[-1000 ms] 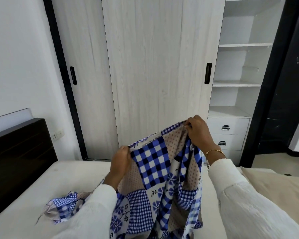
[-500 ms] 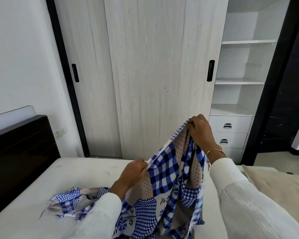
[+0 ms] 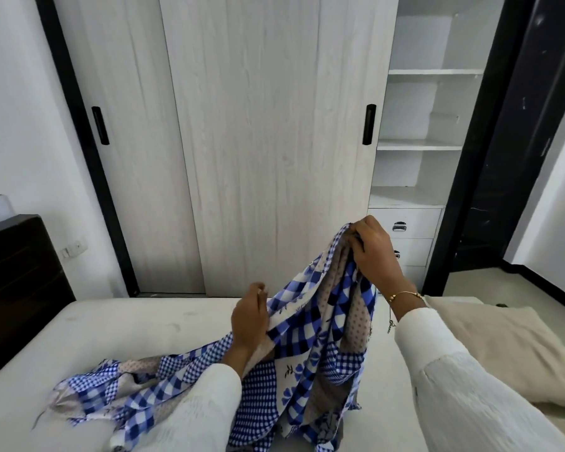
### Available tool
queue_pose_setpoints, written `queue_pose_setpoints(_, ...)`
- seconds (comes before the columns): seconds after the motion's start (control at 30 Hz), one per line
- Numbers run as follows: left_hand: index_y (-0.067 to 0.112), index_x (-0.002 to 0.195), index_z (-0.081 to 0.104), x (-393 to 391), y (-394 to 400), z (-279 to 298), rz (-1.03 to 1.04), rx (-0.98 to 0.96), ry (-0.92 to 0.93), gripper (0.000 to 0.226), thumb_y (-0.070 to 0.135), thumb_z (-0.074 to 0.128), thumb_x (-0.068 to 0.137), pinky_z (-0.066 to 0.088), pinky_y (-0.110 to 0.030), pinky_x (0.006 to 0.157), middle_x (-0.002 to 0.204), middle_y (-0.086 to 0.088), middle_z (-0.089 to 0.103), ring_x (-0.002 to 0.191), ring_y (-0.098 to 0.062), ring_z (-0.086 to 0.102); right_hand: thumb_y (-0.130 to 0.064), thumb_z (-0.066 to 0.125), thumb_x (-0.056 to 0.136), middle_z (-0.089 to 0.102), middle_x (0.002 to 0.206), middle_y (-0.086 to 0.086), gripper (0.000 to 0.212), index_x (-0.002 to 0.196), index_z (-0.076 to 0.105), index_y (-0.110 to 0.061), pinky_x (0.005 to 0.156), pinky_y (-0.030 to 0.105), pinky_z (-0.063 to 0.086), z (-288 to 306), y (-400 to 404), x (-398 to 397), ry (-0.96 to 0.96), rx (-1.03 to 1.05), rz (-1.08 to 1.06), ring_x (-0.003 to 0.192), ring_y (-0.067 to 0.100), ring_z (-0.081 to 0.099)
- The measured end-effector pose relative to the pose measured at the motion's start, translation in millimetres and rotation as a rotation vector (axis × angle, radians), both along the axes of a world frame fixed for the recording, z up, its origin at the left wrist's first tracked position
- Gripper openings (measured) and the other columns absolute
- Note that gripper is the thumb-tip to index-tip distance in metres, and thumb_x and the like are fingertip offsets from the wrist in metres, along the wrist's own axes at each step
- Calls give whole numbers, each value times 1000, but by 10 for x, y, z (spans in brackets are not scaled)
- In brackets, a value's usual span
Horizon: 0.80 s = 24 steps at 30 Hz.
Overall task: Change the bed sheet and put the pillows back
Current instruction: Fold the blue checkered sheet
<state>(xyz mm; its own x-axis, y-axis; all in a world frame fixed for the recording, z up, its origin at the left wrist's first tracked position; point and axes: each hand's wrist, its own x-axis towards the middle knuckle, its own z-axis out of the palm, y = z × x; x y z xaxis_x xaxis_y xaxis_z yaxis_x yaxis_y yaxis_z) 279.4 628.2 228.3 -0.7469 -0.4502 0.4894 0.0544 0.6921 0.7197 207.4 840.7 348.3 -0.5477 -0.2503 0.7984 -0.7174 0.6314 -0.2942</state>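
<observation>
Fingers: right hand (image 3: 374, 252) pinches the bed sheet (image 3: 320, 324) edge high; left hand (image 3: 250, 318) grips it lower (blue checks).
Mattress (image 3: 118, 324): bare beneath.

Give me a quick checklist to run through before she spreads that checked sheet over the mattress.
1. Right hand grips the sheet edge, held high: ok.
2. Left hand holds the edge lower down: ok.
3. Sheet unfolded: not ok, bunched between the hands and heaped at the left.
4. Mattress bare: ok.
5. Pillow out of the way: not ok, lies on the bed's right side.
6. Sheet's corners found: cannot tell.
</observation>
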Motion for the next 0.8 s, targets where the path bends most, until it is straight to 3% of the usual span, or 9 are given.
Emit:
queue_pose_setpoints(0.17,5,84,67,-284,-181,145,-262,52,-136,51,47,41,94,41,-31,66,76,-5,65,72,-18,58,16,55,80,53,83,18,13,85,62,6,68,11,31,-60,111,18,-19,-35,-11,73,17,45)
queue_pose_setpoints(0.3,9,82,64,-389,-153,134,-609,160,-551,35,37,47,95,40,-25,70,80,-3,61,75,-14,52,15,55,80,54,83,18,12,85,62,6,72,11,32,-118,183,4,-17,-42,-17,74,16,46)
queue_pose_setpoints(0.47,11,78,59,-374,1,268,-646,264,-477,31,36,50,94,37,-24,62,74,-7,52,67,-14,45,14,55,81,55,83,19,11,86,62,6,71,14,35,-225,266,-84,-43,-38,-58,75,17,46)
queue_pose_setpoints(0.57,15,84,66,-357,118,443,-691,261,-435,18,29,57,91,38,-18,57,69,1,58,61,-10,47,13,54,82,55,84,18,12,86,62,6,71,18,36,-262,214,-83,-73,-59,-65,76,17,46)
queue_pose_setpoints(0.67,23,90,65,-336,236,595,-754,398,-462,23,34,47,96,40,-17,59,60,5,56,58,-8,48,12,53,83,55,84,19,10,85,62,7,70,12,31,-283,137,-54,-85,-81,-40,75,19,46)
queue_pose_setpoints(0.73,23,92,63,-340,313,655,-715,357,-537,30,38,38,99,39,-16,58,61,3,53,56,-7,46,11,53,84,54,84,19,9,86,61,7,69,12,30,-288,96,-38,-87,-82,-25,74,18,45)
queue_pose_setpoints(0.8,15,91,61,-371,374,683,-651,198,-607,32,35,38,100,36,-19,57,71,-3,54,58,-8,44,10,53,84,54,84,19,9,86,61,7,70,12,30,-290,69,-33,-81,-72,-14,74,18,45)
